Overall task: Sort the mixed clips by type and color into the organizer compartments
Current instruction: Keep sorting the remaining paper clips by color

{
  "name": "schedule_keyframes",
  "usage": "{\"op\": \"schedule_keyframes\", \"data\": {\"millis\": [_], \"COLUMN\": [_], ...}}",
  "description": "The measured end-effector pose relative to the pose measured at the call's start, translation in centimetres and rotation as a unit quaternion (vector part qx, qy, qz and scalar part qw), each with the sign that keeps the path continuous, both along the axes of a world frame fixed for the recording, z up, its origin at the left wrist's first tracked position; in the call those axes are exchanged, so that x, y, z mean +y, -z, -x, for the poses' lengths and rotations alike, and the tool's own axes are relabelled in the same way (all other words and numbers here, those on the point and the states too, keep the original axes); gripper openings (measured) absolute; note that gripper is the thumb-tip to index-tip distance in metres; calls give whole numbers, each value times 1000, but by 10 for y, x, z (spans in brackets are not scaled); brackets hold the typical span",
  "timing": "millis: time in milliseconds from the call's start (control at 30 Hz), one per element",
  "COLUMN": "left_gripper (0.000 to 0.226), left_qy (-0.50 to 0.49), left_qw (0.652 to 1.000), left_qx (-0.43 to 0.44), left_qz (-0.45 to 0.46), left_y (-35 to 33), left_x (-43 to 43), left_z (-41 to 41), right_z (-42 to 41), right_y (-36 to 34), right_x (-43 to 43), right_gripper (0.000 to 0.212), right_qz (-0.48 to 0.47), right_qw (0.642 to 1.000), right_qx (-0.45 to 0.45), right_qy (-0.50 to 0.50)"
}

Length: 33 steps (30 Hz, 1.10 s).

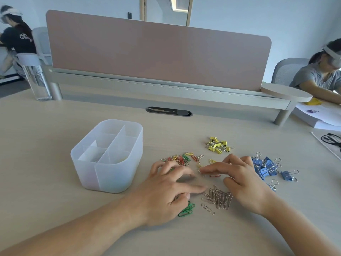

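A translucent white organizer [103, 174] with several compartments stands on the desk at left. Mixed coloured paper clips [181, 159] lie beyond my left hand [166, 193], whose fingers spread over the desk, thumb above a small pile of green paper clips [187, 210]. Silver paper clips [219, 197] sit in a heap between my hands. My right hand [239, 180] reaches left, its forefinger tip on a clip near a loose red paper clip [215, 176]. Yellow binder clips [218, 145] lie farther back. Blue binder clips [267, 168] lie right of my right hand.
A pink divider screen on a raised shelf [166, 85] closes the desk's far side. A clear glass [36, 80] stands far left. Papers [317, 117] and a black cable [332, 139] lie at right. Two other people sit beyond the desk.
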<state>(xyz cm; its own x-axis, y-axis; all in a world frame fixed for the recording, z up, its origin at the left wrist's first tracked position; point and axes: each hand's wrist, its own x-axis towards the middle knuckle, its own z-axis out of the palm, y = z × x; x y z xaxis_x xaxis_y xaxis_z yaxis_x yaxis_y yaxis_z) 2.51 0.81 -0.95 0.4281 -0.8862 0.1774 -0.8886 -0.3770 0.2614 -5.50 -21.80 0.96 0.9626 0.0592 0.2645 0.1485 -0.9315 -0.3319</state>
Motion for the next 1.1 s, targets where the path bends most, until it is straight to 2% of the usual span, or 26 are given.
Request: {"op": "schedule_keyframes", "data": {"millis": [100,300,400,500,633,733,900,1100], "left_gripper": [55,56,55,58,62,60,57,57], "left_qy": [13,-65,-92,-105,-104,-88,-47,-62], "left_qw": [1000,994,992,992,993,995,999,997], "left_qx": [3,23,11,5,2,2,-19,-2], "left_qz": [14,80,83,68,48,37,2,43], "left_y": [-1,2,3,4,5,3,5,3], "left_x": [0,-2,-2,-2,-3,-2,-3,-2], "left_z": [1,-2,-2,-3,-2,-1,-1,-1], "right_z": [5,4,4,5,5,2,-1,2], "right_y": [-5,-3,-4,-5,-3,-1,3,-1], "right_x": [2,1,3,3,2,0,-2,0], "right_gripper": [62,64,63,58,55,60,61,59], "right_qz": [-40,-61,-54,-104,-147,-105,-45,-81], "right_qw": [999,998,998,991,988,994,999,996], "right_qx": [3,5,30,56,24,-3,7,31], "right_qy": [-21,-8,-32,-55,-28,5,1,-18]}}
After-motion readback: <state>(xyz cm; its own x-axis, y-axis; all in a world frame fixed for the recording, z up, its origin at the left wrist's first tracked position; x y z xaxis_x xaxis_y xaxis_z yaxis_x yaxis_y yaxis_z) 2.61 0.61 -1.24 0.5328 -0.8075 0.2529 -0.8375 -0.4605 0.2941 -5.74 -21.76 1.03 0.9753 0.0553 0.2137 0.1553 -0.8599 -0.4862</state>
